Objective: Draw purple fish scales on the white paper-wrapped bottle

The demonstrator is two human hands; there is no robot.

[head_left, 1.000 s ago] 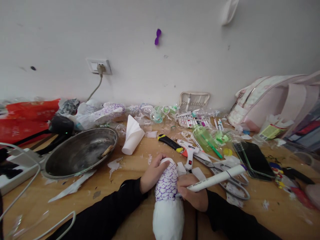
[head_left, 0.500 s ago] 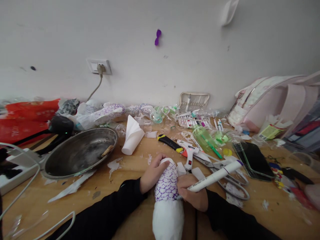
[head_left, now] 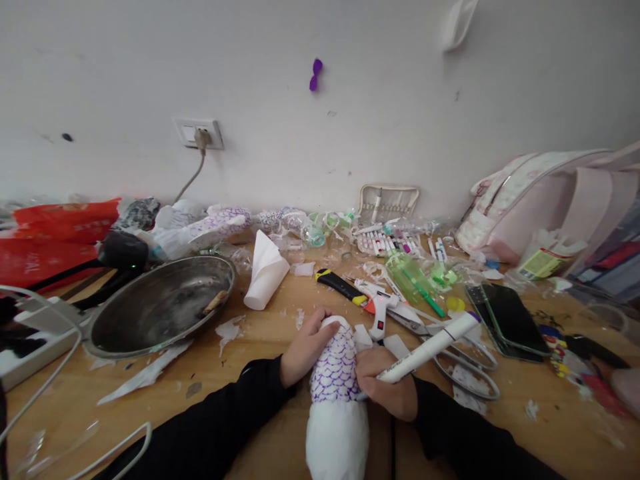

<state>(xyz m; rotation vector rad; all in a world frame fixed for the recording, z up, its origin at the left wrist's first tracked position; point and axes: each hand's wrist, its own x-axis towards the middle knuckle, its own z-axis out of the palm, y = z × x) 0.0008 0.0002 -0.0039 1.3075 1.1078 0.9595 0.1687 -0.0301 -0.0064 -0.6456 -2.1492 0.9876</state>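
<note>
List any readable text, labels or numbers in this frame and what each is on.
"Marker", partly hidden by fingers: on the white marker in the right hand.
White print on the red bag: too blurred to read.
Green-yellow packet label: too small to read.
Left hand steadies the scale-patterned white object: no text.

A plain white wall (head_left: 350, 120) fills the upper half of the view, scuffed with small dark marks; a white wall socket (head_left: 197, 132) sits at its left, a grey cable (head_left: 190, 179) hanging from it toward the far edge of the wooden table (head_left: 260, 327); a purple mark (head_left: 315, 73) is stuck higher up near the middle; the light is even and soft, without hard shadows.
</note>
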